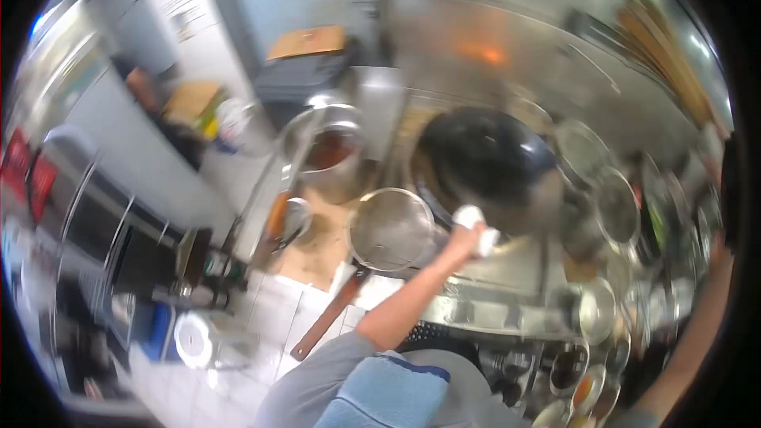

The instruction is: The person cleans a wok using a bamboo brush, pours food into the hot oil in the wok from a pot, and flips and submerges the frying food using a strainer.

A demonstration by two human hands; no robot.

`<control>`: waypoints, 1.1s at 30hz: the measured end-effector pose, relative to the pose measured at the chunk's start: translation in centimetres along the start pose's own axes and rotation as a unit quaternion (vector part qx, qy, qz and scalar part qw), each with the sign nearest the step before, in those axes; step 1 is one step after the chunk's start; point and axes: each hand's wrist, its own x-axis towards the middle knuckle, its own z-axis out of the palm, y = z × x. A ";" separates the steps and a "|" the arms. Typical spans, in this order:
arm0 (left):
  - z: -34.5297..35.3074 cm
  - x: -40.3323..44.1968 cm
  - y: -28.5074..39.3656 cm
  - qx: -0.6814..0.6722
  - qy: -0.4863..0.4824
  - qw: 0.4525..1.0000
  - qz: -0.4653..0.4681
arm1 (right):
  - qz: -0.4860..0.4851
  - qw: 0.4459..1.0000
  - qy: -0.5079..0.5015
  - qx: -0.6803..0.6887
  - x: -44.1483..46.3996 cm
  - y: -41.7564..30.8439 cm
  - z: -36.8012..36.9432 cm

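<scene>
left hand (468, 239) closed round a white cloth (468, 215), pressed up at the near rim of the dark wok (487, 150); blur hides whether cloth and rim actually touch. right hand (715, 139) is smeared at the far right edge of view, near the lower end of some wooden strips (654, 47); can't tell if it's wide, narrow or holding anything. wok sits toward the back edge of the stove (507, 269), mid-width. round strainer (391, 230) is off the stove's left edge, wooden handle (329, 315) pointing down-left, no hand on it. metal pot (342, 178) with red contents is behind the strainer, further left. bowls and pans crowd the right side, one pale bowl (596, 311) near the front right corner. status, my read: cloth is in hand and already brought to the wok, wok not lifted. how much is done or left at the wok can't be judged, blur covers its inside.
</scene>
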 end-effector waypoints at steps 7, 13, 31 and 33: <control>-0.1 0.0 -0.2 -0.044 0.031 0.995 0.079 | 0.252 0.838 -0.011 0.484 16.2 10.8 27.0; -2.3 -4.3 0.4 -0.006 0.041 0.998 0.049 | 0.232 0.763 -0.371 0.476 7.5 -18.1 39.3; -20.8 -27.1 -28.9 0.350 0.010 0.874 -0.337 | 0.148 0.817 -0.384 0.403 2.4 -20.4 41.8; -20.8 -28.1 -30.6 0.334 0.001 0.880 -0.338 | -0.145 0.795 -0.356 0.469 0.5 -20.2 44.2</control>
